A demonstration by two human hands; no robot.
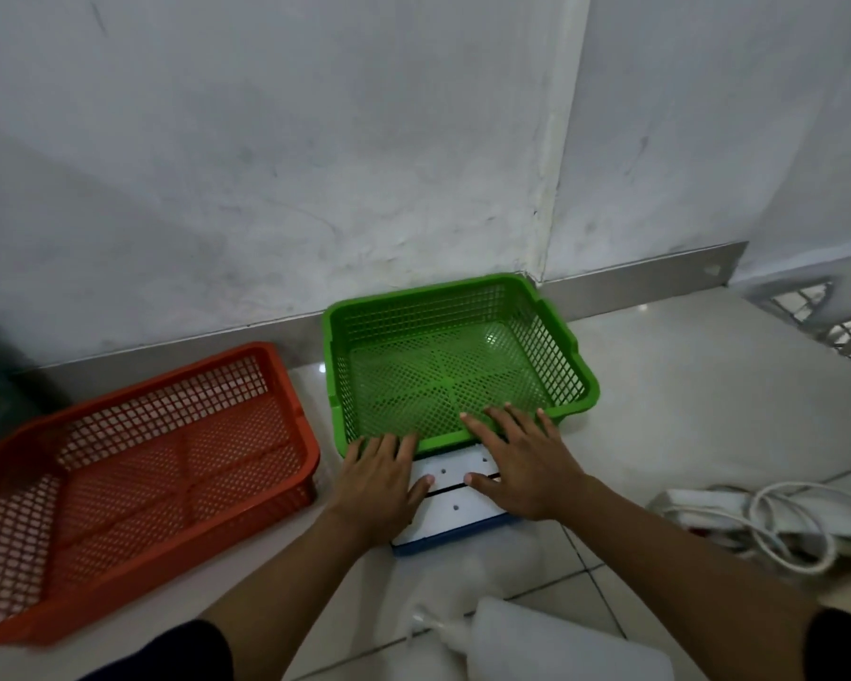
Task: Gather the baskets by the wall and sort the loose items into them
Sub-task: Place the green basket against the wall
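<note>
Resting flat with straight fingers, the left hand (382, 476) and right hand (522, 462) both lie on a white flat board with small holes and a blue edge (455, 508), their fingertips touching the near rim of the green perforated plastic basket (580, 380) by the wall. The orange perforated plastic basket (296, 435) sits just left, apart from it. Neither hand grips anything, so a push could likely skid the green basket askew on the glossy tiled floor (684, 410).
</note>
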